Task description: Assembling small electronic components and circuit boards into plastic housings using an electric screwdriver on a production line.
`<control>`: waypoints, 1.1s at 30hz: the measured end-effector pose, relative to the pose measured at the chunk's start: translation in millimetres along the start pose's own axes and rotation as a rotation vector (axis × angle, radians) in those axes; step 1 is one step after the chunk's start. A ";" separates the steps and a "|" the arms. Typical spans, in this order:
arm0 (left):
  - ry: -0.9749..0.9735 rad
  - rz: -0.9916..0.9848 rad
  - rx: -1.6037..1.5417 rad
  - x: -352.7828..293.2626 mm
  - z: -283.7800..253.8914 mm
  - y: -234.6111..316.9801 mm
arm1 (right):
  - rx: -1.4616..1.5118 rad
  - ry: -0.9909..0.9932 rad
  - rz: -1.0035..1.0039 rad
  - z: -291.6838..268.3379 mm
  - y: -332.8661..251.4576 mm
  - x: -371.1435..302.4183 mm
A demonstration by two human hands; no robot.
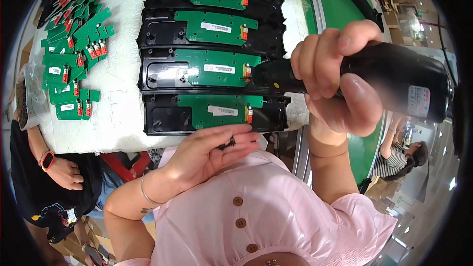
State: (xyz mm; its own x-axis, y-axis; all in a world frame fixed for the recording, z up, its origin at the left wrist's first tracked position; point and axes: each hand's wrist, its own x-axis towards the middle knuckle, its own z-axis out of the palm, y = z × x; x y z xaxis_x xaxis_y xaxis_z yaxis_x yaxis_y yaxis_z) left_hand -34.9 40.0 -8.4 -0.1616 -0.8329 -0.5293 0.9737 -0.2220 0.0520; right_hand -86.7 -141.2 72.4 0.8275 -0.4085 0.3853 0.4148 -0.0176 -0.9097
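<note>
The person's right hand is wrapping firmly around a black power screwdriver, its fingers curling over the far side of the body and the thumb pressing from the near side. The tool is lying almost level, its narrow end pointing left at the right end of the third black panel from the far side. The tip is ending just beside a red-and-white connector on that panel's green board; whether it is touching anything, one cannot tell.

The left hand is resting palm up by the near edge of the nearest panel, its fingers loosely extended and slightly cupped, and small dark pieces are lying in it, too small to make out.

Four such panels are lying in a row from far to near on a white work surface, each carrying a green board. To the left, loose green boards with red connectors are heaping up, and a clear bag is sitting beside them. At the near left, a co-worker's hand is hanging below a wristband.
</note>
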 end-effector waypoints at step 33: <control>-0.058 0.317 -0.045 13.2 18.7 15.2 | 0.109 -0.045 -0.122 7.7 -52.0 -0.2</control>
State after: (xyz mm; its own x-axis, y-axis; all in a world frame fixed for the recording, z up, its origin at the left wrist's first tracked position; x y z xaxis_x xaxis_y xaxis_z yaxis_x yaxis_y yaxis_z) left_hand -25.3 16.2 1.2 0.1427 -0.8847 -0.4438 0.9830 0.0743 0.1681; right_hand -105.5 -133.1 120.8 0.7834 -0.3683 0.5007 0.5500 0.0356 -0.8344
